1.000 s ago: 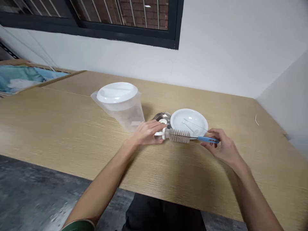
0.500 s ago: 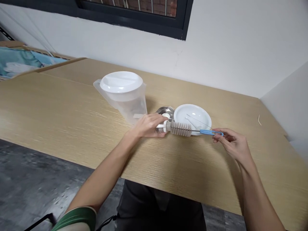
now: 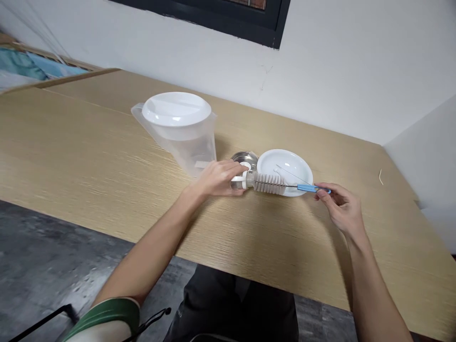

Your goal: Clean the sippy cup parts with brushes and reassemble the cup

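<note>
My left hand grips a small clear bottle with a white rim lying sideways just above the wooden table. My right hand pinches the blue handle of a bottle brush whose white bristles sit at the bottle's mouth. Behind the brush lies a white plate with a thin wire tool on it. A small steel dish with a white part in it sits behind my left hand.
A clear plastic pitcher with a white lid stands left of the dish. A white wall runs along the table's back and right edge. A cardboard box with blue cloth is at the far left. Dark floor lies below the near edge.
The view has tilted down and the hands sit slightly higher in frame. The brush handle has shifted a little to the right in my right hand's fingertips; the left hand keeps its grip.
</note>
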The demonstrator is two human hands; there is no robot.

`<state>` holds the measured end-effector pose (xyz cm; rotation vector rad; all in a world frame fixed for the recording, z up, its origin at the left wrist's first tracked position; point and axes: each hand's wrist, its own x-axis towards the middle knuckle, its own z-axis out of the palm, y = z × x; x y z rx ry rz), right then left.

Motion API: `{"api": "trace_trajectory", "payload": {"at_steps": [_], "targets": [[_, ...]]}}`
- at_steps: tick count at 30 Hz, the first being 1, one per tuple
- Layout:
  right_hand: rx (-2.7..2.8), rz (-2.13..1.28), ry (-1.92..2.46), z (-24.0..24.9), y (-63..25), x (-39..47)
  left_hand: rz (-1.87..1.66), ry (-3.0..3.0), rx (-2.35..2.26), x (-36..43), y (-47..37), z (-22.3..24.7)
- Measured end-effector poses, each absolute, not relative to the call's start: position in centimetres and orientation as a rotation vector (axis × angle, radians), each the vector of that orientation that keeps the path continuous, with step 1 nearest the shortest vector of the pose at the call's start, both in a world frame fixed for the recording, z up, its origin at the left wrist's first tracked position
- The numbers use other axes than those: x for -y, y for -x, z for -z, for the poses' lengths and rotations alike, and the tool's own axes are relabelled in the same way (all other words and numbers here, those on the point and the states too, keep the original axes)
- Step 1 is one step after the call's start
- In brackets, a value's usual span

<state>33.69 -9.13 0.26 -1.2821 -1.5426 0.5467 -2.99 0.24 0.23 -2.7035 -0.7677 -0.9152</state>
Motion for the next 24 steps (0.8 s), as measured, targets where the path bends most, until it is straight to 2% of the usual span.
{"api": "trace_trajectory", "payload": {"at_steps": [8,14,24], "targets": [[1.523,-0.375,1.146,0.3,-33.2,8.8,0.902,2.741,0.909,0.0,3.0,-0.9],[1.359,-0.421,1.248,0.5,-33.3,9.0,0.941,2.736,0.87,-0.5,3.6,-0.4],[1.525,-0.456,1.378,-0.1,-33.6,9.8,0.878,2.672,0.813,-0.3,3.0,-0.3]]}}
